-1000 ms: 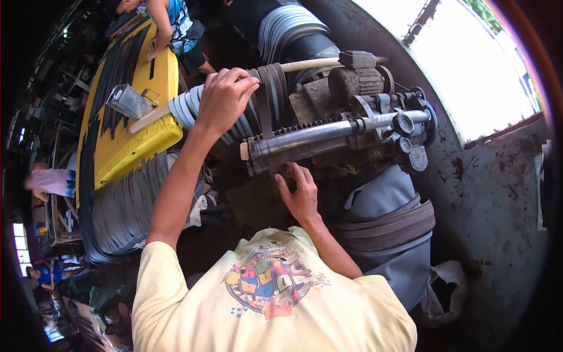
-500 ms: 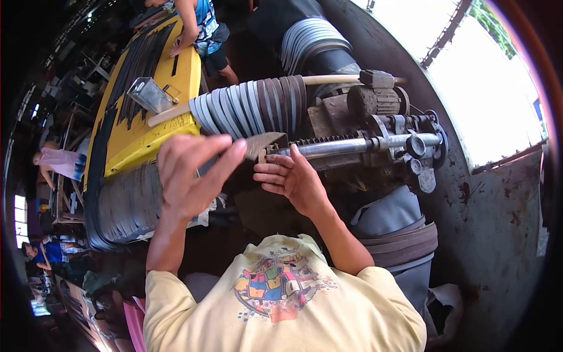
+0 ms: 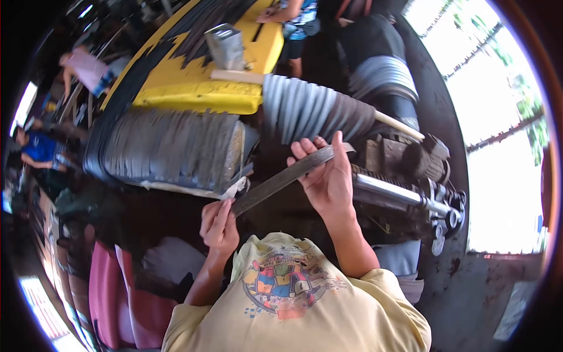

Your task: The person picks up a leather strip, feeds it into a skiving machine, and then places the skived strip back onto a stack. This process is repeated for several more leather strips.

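A dark, flat strip (image 3: 275, 183) is stretched slantwise between my two hands, in front of my chest. My left hand (image 3: 220, 226) pinches its lower left end. At the upper right end, the strip lies across the fingers of my right hand (image 3: 325, 176), with the thumb pointing up beside it. Just beyond the hands, grey and brown strips (image 3: 316, 108) hang side by side over a pale wooden pole (image 3: 399, 125). To the right is a machine with a shiny metal shaft (image 3: 387, 189).
A yellow table (image 3: 199, 97) bears dark strips and a metal tin (image 3: 226, 47). Many dark strips (image 3: 170, 146) drape over a block at left. One person (image 3: 300, 14) stands at the table; two others (image 3: 88, 70) are farther left. Pink material (image 3: 126, 293) is at lower left.
My view has turned left. My hands have moved away from the machine's shaft end, and the strip is now held stretched between them. My left hand has come down.
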A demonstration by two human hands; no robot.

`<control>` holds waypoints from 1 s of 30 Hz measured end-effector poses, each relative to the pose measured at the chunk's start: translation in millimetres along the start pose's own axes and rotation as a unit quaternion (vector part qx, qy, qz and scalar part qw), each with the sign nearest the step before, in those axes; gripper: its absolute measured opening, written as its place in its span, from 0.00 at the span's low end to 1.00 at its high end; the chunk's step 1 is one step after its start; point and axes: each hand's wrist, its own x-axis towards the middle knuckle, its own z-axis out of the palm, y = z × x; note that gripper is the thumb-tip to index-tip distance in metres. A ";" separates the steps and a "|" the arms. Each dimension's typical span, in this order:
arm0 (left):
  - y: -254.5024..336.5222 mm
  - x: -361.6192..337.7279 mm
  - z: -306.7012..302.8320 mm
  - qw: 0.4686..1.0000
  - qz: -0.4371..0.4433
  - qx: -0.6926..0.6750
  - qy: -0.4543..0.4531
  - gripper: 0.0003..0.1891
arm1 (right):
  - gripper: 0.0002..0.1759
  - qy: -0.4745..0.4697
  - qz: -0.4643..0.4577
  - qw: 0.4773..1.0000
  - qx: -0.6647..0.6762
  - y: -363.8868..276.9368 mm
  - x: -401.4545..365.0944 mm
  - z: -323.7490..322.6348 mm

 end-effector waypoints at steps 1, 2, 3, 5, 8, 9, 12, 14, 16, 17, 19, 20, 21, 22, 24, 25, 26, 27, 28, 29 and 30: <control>-0.8 -9.0 -1.7 0.995 -0.090 -0.032 0.017 0.18 | 0.22 0.000 -0.001 1.000 -0.011 13.0 7.3 6.6; -3.8 -15.1 -2.2 0.982 -0.173 -0.067 0.037 0.20 | 0.22 -0.004 -0.005 1.000 -0.020 25.4 16.2 14.3; -7.3 -19.1 -5.4 0.956 -0.250 -0.143 0.056 0.23 | 0.21 -0.001 0.000 1.000 -0.030 37.7 25.0 19.5; -17.2 -19.3 -17.2 0.893 -0.342 -0.277 0.093 0.25 | 0.21 0.002 0.007 0.998 -0.060 64.5 39.9 33.2; -40.7 -20.1 -43.2 0.851 -0.392 -0.328 0.122 0.26 | 0.21 -0.002 0.039 0.995 -0.091 105.0 62.7 48.7; -47.8 -19.7 -50.6 0.833 -0.419 -0.334 0.137 0.26 | 0.21 0.008 0.049 0.993 -0.104 119.1 70.8 53.5; -74.1 -23.1 -71.5 0.824 -0.441 -0.309 0.176 0.24 | 0.20 -0.018 0.105 0.988 -0.109 159.6 100.8 60.8; -90.4 -26.5 -82.1 0.842 -0.434 -0.255 0.194 0.22 | 0.22 -0.018 0.128 0.982 -0.140 182.8 119.4 70.6; -104.1 -22.3 -87.2 0.837 -0.432 -0.250 0.222 0.21 | 0.22 -0.021 0.154 0.975 -0.156 202.6 144.6 72.0; -115.5 -26.7 -88.3 0.850 -0.427 -0.217 0.220 0.20 | 0.22 -0.024 0.160 0.973 -0.162 211.2 161.2 70.0; -141.2 -38.9 -85.6 0.851 -0.428 -0.197 0.232 0.19 | 0.24 0.008 0.185 0.964 -0.190 227.4 200.4 62.0; -154.2 -45.9 -83.0 0.848 -0.430 -0.194 0.240 0.19 | 0.24 0.007 0.192 0.962 -0.196 235.1 221.1 56.5; -165.5 -50.6 -80.2 0.846 -0.441 -0.180 0.239 0.19 | 0.25 0.020 0.190 0.956 -0.223 242.1 242.2 49.8; -176.3 -54.2 -76.3 0.843 -0.452 -0.165 0.238 0.19 | 0.27 0.032 0.187 0.949 -0.250 248.4 263.1 43.1; -198.8 -62.4 -65.5 0.836 -0.467 -0.144 0.248 0.19 | 0.29 0.037 0.201 0.942 -0.268 258.4 304.1 30.2; -212.9 -68.5 -59.9 0.834 -0.474 -0.142 0.244 0.19 | 0.30 0.041 0.208 0.936 -0.281 263.0 324.1 26.1; -226.0 -75.0 -54.2 0.831 -0.483 -0.138 0.239 0.19 | 0.30 0.038 0.217 0.933 -0.285 268.2 343.2 20.6; -237.3 -79.2 -49.9 0.833 -0.484 -0.126 0.236 0.18 | 0.30 0.038 0.221 0.925 -0.308 273.9 360.4 14.4; -247.1 -83.2 -45.3 0.830 -0.488 -0.117 0.244 0.18 | 0.30 0.037 0.225 0.916 -0.330 280.4 377.1 8.4; -257.1 -86.3 -41.6 0.830 -0.500 -0.084 0.231 0.18 | 0.30 0.032 0.237 0.913 -0.331 287.5 393.2 2.6; -263.7 -88.4 -37.9 0.829 -0.514 -0.052 0.216 0.17 | 0.29 0.027 0.248 0.904 -0.346 293.4 404.7 -2.6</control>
